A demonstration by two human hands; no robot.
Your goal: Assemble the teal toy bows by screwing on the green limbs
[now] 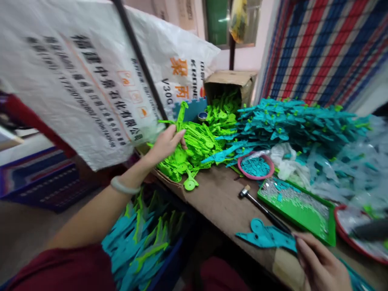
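My left hand reaches into a heap of lime-green plastic parts, its fingers closed around one long green part that sticks up past the thumb. At the lower right, my right hand pinches the end of a flat teal plastic part with a pointed tip and a round lobe. A small hammer lies just behind that part. Its dark handle runs to my right fingertips; whether they also grip it I cannot tell.
A green tray of small metal pieces and a pink bowl of teal bits stand on the table. Behind them rises a teal pile. A bin of teal-green pieces sits below. A white sack hangs left.
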